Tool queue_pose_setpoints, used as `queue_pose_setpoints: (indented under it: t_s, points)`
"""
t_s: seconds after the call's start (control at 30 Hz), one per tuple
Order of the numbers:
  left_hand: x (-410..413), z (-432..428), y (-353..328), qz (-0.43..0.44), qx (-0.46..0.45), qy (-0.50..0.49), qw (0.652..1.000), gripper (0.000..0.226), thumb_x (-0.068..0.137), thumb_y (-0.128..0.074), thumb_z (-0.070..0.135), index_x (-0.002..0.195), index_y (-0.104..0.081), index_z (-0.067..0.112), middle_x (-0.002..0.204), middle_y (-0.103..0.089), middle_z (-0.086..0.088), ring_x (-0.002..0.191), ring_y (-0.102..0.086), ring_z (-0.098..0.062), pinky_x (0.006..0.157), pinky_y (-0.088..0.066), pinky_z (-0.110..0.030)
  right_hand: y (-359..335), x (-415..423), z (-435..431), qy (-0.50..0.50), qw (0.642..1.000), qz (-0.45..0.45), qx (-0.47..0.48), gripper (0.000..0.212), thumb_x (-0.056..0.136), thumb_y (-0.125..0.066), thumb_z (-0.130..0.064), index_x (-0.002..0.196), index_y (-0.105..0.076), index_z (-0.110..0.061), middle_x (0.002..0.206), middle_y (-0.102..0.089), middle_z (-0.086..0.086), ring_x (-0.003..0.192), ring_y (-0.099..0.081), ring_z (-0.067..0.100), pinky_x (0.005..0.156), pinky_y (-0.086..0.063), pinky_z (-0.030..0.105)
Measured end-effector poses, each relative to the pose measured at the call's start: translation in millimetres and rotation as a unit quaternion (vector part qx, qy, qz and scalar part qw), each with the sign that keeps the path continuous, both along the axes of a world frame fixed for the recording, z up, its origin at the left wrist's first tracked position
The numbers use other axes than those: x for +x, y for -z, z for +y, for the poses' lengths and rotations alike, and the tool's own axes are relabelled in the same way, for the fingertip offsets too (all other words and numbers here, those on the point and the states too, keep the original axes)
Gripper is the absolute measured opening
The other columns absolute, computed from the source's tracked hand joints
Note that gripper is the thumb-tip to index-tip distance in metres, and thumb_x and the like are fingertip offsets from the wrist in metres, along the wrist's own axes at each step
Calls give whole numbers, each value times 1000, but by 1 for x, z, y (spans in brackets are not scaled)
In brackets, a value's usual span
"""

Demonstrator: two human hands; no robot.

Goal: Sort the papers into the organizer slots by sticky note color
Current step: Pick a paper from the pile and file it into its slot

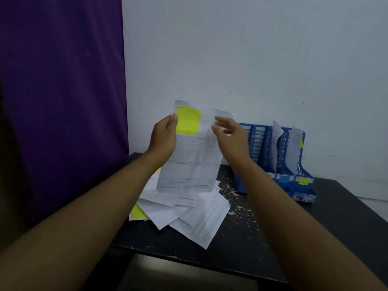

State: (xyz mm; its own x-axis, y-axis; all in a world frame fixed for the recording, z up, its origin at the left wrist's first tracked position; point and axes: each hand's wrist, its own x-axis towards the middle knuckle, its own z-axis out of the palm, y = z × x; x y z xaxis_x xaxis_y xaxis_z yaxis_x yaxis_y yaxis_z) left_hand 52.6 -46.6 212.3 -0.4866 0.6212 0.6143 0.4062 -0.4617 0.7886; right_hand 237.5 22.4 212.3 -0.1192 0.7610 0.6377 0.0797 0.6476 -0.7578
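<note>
A printed paper (193,156) with a yellow sticky note (188,120) at its top left is held upright above the table's (336,217) left part. The left hand (164,139) pinches its left edge; the right hand (231,135) hovers loosely spread at its right edge, blurred. Below lies a loose paper pile (184,211); the blue organizer (281,160) stands along the back edge.

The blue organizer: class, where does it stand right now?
In the head view, the organizer stands at the table's far right, against the white wall, right of the paper pile.
</note>
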Motion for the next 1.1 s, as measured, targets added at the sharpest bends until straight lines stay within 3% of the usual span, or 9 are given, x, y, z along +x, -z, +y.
queue_pose_setpoints:
  t_s: [0.07,0.17,0.27,0.37,0.57,0.7,0.9,1.0,1.1]
  points:
    - [3,-1,3,-26,-6,8,1000,42,114,-46,29,74,-31,25,73,-26,9,62,-26,-4,59,-24,-25,10,16,6,40,998,25,-29,43,92,-76,-42,133,-64,-35,127,-63,-10,113,-60,8,92,-52,25]
    - [8,3,20,-79,-29,15,996,36,113,-48,33,78,-48,23,78,-41,7,67,-39,-2,61,-34,-16,25,32,10,-8,990,57,-126,61,91,-76,-52,143,-55,-28,129,-65,-6,111,-67,9,89,-60,31]
    - [13,9,36,-104,-46,30,993,27,112,-48,38,93,-55,20,89,-42,-1,82,-38,-12,66,-31,-27,41,44,6,-26,985,48,-165,35,100,-70,-40,127,-69,-18,114,-76,-6,98,-73,5,76,-59,21]
    - [22,8,46,-117,-63,36,991,31,112,-46,38,90,-51,17,86,-36,-2,78,-33,-13,68,-25,-33,56,49,2,-19,981,79,-177,17,104,-65,-34,112,-74,-23,102,-79,-7,95,-76,10,79,-60,29]
    - [28,11,58,-118,-81,35,989,31,112,-46,37,92,-51,14,94,-39,0,85,-33,-14,64,-27,-26,67,51,2,-6,974,101,-203,11,104,-65,-33,106,-73,-26,103,-79,-4,100,-75,16,92,-62,41]
    - [25,11,60,-122,-102,47,986,42,110,-51,38,85,-47,4,89,-35,-3,83,-29,-20,67,-24,-34,68,54,2,-4,974,98,-206,14,103,-65,-33,108,-73,-23,103,-79,-4,98,-75,17,92,-63,44]
    - [17,10,7,-51,-208,119,970,23,102,-65,42,98,-72,20,92,-68,-2,77,-62,-18,68,-50,-29,36,75,10,23,983,83,-164,13,103,-65,-34,98,-74,-26,98,-78,-2,96,-74,23,85,-64,42]
    - [27,12,-26,-4,-241,125,962,23,103,-62,38,102,-71,16,96,-62,-3,64,-61,-16,60,-46,-29,16,94,18,62,990,64,-111,14,103,-65,-34,111,-71,-24,102,-74,-6,96,-71,17,72,-57,23]
    - [51,18,-53,31,-246,172,953,30,106,-58,37,106,-69,10,104,-67,-6,61,-69,-16,55,-47,-25,4,117,29,177,983,23,-45,51,97,-72,-40,144,-54,-29,128,-59,-4,115,-59,13,89,-48,20]
